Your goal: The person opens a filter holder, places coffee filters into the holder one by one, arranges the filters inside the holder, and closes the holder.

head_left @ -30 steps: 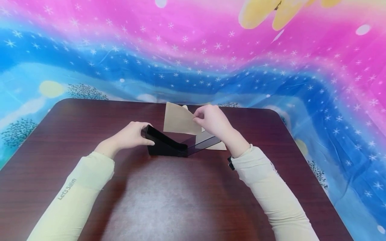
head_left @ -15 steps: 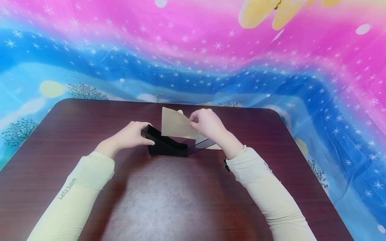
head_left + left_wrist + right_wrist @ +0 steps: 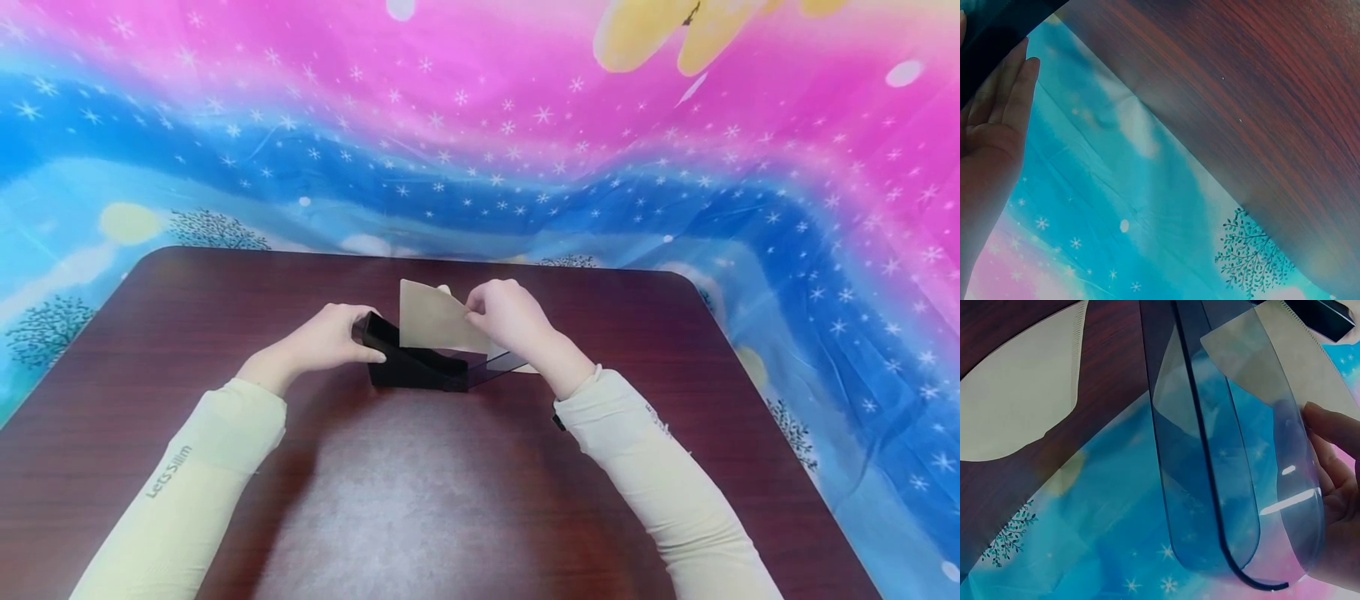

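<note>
- Right grip (image 3: 510,317): thumb and fingers pinch a tan paper coffee filter (image 3: 435,317) by its right edge; filter upright, crimped seam visible from the right wrist.
- Pinched filter sits raised above the low end of the black holder (image 3: 408,358); its lower left corner overlaps the holder in the head view, can't tell if touching.
- Left grip (image 3: 326,337): narrow, holds the holder's tall end, thumb on the near side; fingers lie straight along it in the left wrist view.
- Holder stands on the tabletop (image 3: 225,292), smoky clear lid (image 3: 1235,462) angled out to the right, under the right grip.
- Second coffee filter (image 3: 1022,394) lies flat on the tabletop, behind the lid, partly hidden from above.
- Cream sleeves on both arms; lettering on left sleeve (image 3: 172,467).
- Pink-and-blue snowflake cloth (image 3: 480,125) hangs behind the tabletop.
</note>
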Demonstrator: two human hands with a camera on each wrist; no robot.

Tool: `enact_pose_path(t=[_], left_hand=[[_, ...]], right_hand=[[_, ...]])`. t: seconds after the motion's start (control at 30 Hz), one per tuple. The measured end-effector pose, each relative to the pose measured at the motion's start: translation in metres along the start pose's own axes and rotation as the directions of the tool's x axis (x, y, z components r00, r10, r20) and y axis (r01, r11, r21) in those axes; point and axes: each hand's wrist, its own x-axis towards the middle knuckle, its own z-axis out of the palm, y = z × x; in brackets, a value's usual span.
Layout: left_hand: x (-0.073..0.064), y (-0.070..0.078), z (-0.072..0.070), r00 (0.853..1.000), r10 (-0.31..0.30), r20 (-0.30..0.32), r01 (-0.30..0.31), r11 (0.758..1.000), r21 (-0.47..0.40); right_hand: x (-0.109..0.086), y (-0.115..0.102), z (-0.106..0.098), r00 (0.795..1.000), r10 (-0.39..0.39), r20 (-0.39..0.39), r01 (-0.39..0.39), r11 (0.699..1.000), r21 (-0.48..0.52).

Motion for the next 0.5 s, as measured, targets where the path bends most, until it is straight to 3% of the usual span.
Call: enact_pose_path(t=[0.5], left_hand=[[0.001,0.0,0.0,1.0,0.005,-0.003,-0.005,1.0,0.019]], right_hand=[[0.005,-0.002,0.013,0.998,0.036,0.061,-0.034,0.998,-0.044]])
